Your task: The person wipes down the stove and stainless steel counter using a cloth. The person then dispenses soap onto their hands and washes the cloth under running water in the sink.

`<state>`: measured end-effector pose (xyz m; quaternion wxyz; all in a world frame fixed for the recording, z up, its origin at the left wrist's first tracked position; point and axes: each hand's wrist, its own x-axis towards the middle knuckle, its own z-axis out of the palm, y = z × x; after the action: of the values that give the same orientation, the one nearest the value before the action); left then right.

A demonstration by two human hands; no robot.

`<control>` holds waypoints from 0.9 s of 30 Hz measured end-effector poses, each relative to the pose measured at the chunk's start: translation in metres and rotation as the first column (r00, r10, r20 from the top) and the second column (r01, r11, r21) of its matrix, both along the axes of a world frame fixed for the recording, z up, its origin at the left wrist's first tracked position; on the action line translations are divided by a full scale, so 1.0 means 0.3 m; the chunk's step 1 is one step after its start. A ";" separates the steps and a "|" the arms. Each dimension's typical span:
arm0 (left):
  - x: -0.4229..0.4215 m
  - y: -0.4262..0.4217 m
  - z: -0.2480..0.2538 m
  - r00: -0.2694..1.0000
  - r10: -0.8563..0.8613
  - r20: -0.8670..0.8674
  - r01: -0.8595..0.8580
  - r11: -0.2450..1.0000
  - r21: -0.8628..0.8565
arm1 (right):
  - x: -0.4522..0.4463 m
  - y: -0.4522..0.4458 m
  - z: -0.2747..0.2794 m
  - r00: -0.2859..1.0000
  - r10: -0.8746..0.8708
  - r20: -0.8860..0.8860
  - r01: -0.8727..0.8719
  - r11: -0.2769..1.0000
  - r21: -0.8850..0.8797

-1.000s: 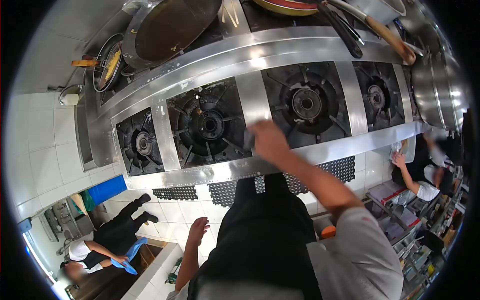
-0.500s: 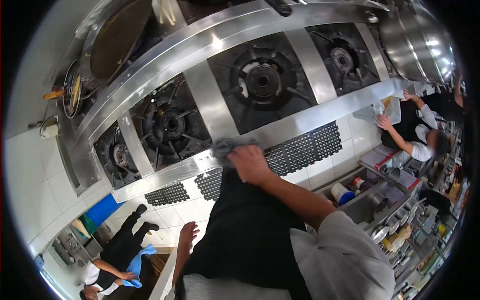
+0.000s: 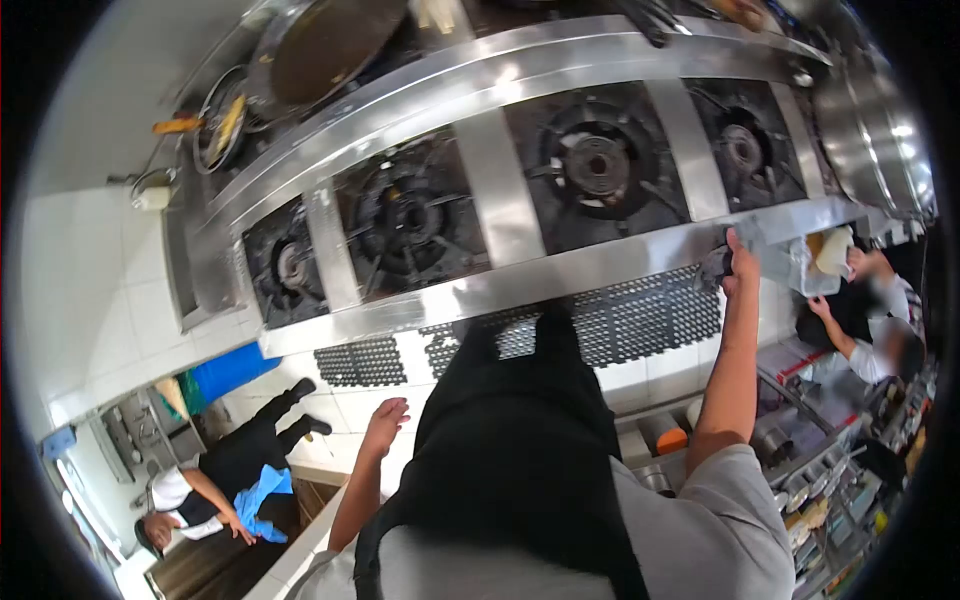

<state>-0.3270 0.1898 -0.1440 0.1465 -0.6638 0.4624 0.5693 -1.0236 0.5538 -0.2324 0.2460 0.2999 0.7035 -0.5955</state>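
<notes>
My right hand (image 3: 741, 263) is closed on a grey cloth (image 3: 714, 268) at the front edge of the stainless steel stove (image 3: 590, 254), toward its right end. Part of the cloth hangs in front of the rail. My left hand (image 3: 384, 426) hangs at my side over the floor, holding nothing, its fingers loosely extended. Behind the rail lie several black gas burners (image 3: 598, 165), separated by steel strips (image 3: 497, 185).
A large steel pot (image 3: 872, 140) stands at the stove's right end. Near it, a person (image 3: 880, 345) holds a clear plastic tub (image 3: 797, 268). At lower left, another person (image 3: 215, 475) has a blue cloth (image 3: 262, 503). Black perforated mats (image 3: 640, 318) lie on the floor.
My right hand has slid the grey cloth to the right along the stove's front edge. My view has shifted, and my left hand still hangs at my side.
</notes>
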 end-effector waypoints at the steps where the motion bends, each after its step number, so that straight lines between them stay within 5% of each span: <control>1: 0.030 -0.003 -0.009 1.000 0.003 -0.002 -0.003 1.000 0.009 | 0.061 -0.074 -0.022 0.999 -0.021 0.034 0.022 0.999 -0.031; 4: 0.152 -0.030 -0.067 0.999 0.040 0.020 -0.041 0.998 0.044 | 0.230 -0.242 -0.094 0.997 -0.033 0.072 0.039 0.996 -0.085; 7: 0.302 -0.054 -0.096 0.998 0.056 0.027 -0.058 0.995 0.081 | 0.468 -0.435 -0.169 0.991 -0.136 0.014 0.134 0.984 0.119; 11: 0.583 -0.115 -0.169 0.989 0.151 0.010 -0.150 0.980 0.134 | 0.933 -0.837 -0.077 0.987 -0.162 0.022 0.160 0.986 0.050; 14: 0.900 -0.134 -0.236 0.981 0.129 -0.146 -0.122 0.991 0.057 | 1.343 -1.158 -0.056 0.979 -0.111 0.169 0.163 0.928 -0.335; 15: 1.017 -0.135 -0.277 0.971 0.098 -0.218 -0.100 0.995 0.001 | 1.485 -1.281 -0.031 0.975 -0.078 0.210 0.146 0.932 -0.332; 19: 1.249 -0.179 -0.224 0.840 0.542 -0.014 -0.538 0.837 0.105 | 2.019 -1.671 0.002 0.888 0.232 0.396 0.044 0.816 -0.577; 23: 1.441 -0.174 -0.187 0.803 0.596 -0.015 -0.593 0.802 0.074 | 2.331 -1.927 0.103 0.559 0.453 0.695 0.139 0.775 -0.617; 24: 1.465 -0.171 -0.187 0.787 0.617 0.004 -0.616 0.785 0.069 | 2.384 -1.950 0.025 0.511 0.462 0.725 0.176 0.769 -0.614; 27: 1.509 -0.163 -0.212 0.773 0.634 0.024 -0.634 0.769 0.083 | 2.337 -1.907 0.152 0.486 0.643 0.591 -0.096 0.712 -0.695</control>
<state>0.1256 0.1409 -0.2077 -0.0265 -0.7723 0.1868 0.6065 -0.3226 -0.0185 -0.1868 0.7438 0.2758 0.3454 -0.5015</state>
